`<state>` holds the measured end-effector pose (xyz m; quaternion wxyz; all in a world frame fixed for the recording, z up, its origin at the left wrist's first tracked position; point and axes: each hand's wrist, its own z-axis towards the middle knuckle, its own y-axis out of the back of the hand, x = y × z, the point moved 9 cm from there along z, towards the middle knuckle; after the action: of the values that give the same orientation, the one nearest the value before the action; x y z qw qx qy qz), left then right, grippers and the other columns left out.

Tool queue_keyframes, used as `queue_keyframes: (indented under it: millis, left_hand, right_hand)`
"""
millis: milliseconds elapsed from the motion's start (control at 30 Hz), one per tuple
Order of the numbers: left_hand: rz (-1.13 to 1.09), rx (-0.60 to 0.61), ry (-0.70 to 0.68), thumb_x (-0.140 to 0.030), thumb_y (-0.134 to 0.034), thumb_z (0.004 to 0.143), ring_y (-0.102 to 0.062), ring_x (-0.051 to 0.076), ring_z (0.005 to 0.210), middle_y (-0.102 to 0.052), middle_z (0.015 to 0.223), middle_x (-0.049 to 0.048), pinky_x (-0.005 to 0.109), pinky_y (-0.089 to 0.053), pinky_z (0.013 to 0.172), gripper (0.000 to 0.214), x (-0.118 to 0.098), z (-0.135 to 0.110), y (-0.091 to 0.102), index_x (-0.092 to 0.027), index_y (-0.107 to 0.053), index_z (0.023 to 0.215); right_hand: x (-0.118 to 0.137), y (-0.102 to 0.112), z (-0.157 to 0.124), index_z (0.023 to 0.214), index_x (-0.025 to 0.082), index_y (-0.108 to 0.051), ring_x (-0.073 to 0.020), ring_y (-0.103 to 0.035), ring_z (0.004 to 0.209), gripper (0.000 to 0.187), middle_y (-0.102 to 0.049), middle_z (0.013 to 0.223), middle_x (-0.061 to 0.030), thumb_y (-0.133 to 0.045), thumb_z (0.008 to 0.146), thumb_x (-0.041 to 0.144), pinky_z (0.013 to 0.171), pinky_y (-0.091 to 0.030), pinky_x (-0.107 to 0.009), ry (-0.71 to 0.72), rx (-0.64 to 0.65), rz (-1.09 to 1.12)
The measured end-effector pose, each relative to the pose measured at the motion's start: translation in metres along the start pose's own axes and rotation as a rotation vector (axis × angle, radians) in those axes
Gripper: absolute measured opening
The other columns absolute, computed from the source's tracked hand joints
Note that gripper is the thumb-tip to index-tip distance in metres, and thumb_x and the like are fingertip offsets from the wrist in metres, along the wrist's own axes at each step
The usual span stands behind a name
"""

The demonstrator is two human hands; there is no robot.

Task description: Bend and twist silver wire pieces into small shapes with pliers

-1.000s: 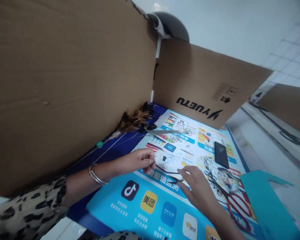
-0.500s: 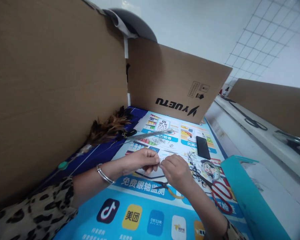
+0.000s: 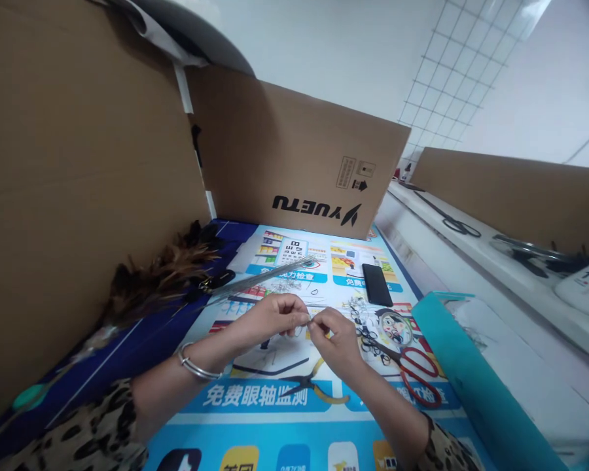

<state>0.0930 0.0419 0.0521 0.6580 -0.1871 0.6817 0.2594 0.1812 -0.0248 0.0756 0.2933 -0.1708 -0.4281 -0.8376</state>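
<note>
My left hand (image 3: 269, 318) and my right hand (image 3: 338, 339) meet fingertip to fingertip above the printed blue poster (image 3: 275, 399). Both pinch something very small between thumb and fingers; I cannot make out what it is. A thin wire (image 3: 319, 305) seems to run out from the pinch. Below the hands lie pliers (image 3: 309, 384) with yellow handles. A silver bangle sits on my left wrist.
Red-handled scissors (image 3: 412, 369) and small black rings (image 3: 368, 327) lie to the right. A black phone (image 3: 377, 285) lies farther back. A bundle of metal rods (image 3: 265, 278) and a feather duster (image 3: 157, 278) lie left. Cardboard walls (image 3: 294, 163) enclose the space; a teal folder (image 3: 471, 386) leans right.
My right hand rose from the poster near the pliers and joined my left hand in a pinch. The camera view swung to the right and the hands moved slightly toward the middle.
</note>
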Motion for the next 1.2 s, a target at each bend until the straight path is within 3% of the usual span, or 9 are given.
queue_keyframes:
  millis: [300, 400, 467, 567, 667, 733, 867, 1033, 1200]
  left_hand:
    - [0.054, -0.088, 0.022, -0.033, -0.057, 0.079, -0.046, 0.009, 0.049, -0.052, 0.053, -0.0029, 0.019, -0.032, 0.048, 0.022, 0.016, 0.000, 0.006, -0.012, -0.062, 0.077]
    - [0.085, -0.132, 0.007, -0.032, -0.055, 0.080, -0.046, 0.009, 0.048, -0.052, 0.055, -0.0035, 0.019, -0.032, 0.048, 0.021, 0.016, 0.001, 0.012, -0.013, -0.060, 0.075]
    - [0.099, -0.171, 0.007, -0.032, -0.054, 0.080, -0.046, 0.009, 0.048, -0.053, 0.056, -0.0034, 0.019, -0.032, 0.047, 0.020, 0.014, 0.000, 0.019, -0.014, -0.059, 0.074]
    - [0.135, -0.208, 0.026, -0.034, -0.054, 0.079, -0.047, 0.009, 0.047, -0.054, 0.055, -0.0031, 0.019, -0.032, 0.046, 0.022, 0.012, 0.000, 0.030, -0.014, -0.058, 0.073]
    - [0.156, -0.201, 0.012, -0.034, -0.054, 0.079, -0.049, 0.009, 0.048, -0.056, 0.057, -0.0024, 0.020, -0.034, 0.047, 0.022, 0.011, 0.001, 0.038, -0.014, -0.058, 0.070]
    - [0.150, -0.185, 0.006, -0.034, -0.054, 0.079, -0.050, 0.010, 0.048, -0.057, 0.059, -0.0020, 0.020, -0.035, 0.048, 0.022, 0.011, 0.001, 0.040, -0.014, -0.058, 0.070]
    - [0.099, -0.160, 0.018, -0.035, -0.053, 0.080, -0.052, 0.009, 0.049, -0.060, 0.065, -0.0007, 0.020, -0.035, 0.048, 0.022, 0.012, 0.003, 0.041, -0.014, -0.057, 0.071]
    - [0.086, -0.157, 0.009, -0.034, -0.052, 0.081, -0.049, 0.008, 0.048, -0.059, 0.065, -0.0011, 0.020, -0.034, 0.047, 0.022, 0.010, 0.003, 0.038, -0.014, -0.055, 0.071]
    - [0.016, -0.123, -0.001, -0.035, -0.050, 0.082, -0.052, 0.009, 0.052, -0.062, 0.073, 0.0022, 0.020, -0.035, 0.047, 0.021, 0.004, 0.002, 0.036, -0.014, -0.053, 0.076]
  right_hand:
    - [0.000, -0.017, -0.009, 0.062, 0.019, -0.051, -0.0139, -0.049, 0.068, 0.022, -0.050, 0.065, -0.0021, -0.045, 0.083, 0.020, 0.064, -0.038, -0.024, 0.063, -0.001, -0.280]
    - [-0.001, -0.019, -0.002, 0.073, 0.018, -0.058, -0.0140, -0.051, 0.073, 0.021, -0.055, 0.072, -0.0028, -0.044, 0.087, 0.024, 0.068, -0.040, -0.024, 0.037, 0.199, -0.286]
    - [-0.001, -0.017, -0.002, 0.094, 0.022, -0.061, -0.0164, -0.052, 0.086, 0.018, -0.059, 0.088, -0.0035, -0.050, 0.086, 0.035, 0.077, -0.040, -0.027, 0.024, 0.388, -0.295]
    - [-0.002, -0.010, -0.017, 0.121, 0.026, -0.050, -0.0278, -0.045, 0.107, 0.071, -0.052, 0.115, -0.0083, -0.067, 0.063, 0.062, 0.087, -0.038, -0.038, 0.025, 0.658, -0.362]
    - [-0.010, -0.008, -0.047, 0.130, 0.027, -0.042, -0.0361, -0.039, 0.112, 0.093, -0.043, 0.127, -0.0131, -0.072, 0.052, 0.065, 0.088, -0.036, -0.047, -0.006, 0.836, -0.478]
    - [-0.012, -0.010, -0.064, 0.130, 0.028, -0.041, -0.0354, -0.039, 0.110, 0.084, -0.043, 0.126, -0.0129, -0.073, 0.057, 0.058, 0.087, -0.035, -0.048, -0.015, 0.877, -0.524]
    - [-0.003, -0.016, -0.075, 0.127, 0.027, -0.042, -0.0267, -0.045, 0.097, 0.049, -0.050, 0.109, -0.0097, -0.057, 0.080, 0.035, 0.081, -0.038, -0.041, 0.019, 0.794, -0.575]
    - [0.006, -0.031, -0.075, 0.095, 0.017, -0.056, -0.0258, -0.045, 0.085, 0.020, -0.052, 0.090, -0.0096, -0.054, 0.076, 0.022, 0.071, -0.038, -0.039, 0.076, 0.754, -0.678]
    - [0.000, -0.035, -0.073, 0.094, 0.013, -0.055, -0.0254, -0.045, 0.084, 0.022, -0.052, 0.091, -0.0119, -0.054, 0.073, 0.020, 0.071, -0.039, -0.038, 0.072, 0.676, -0.674]
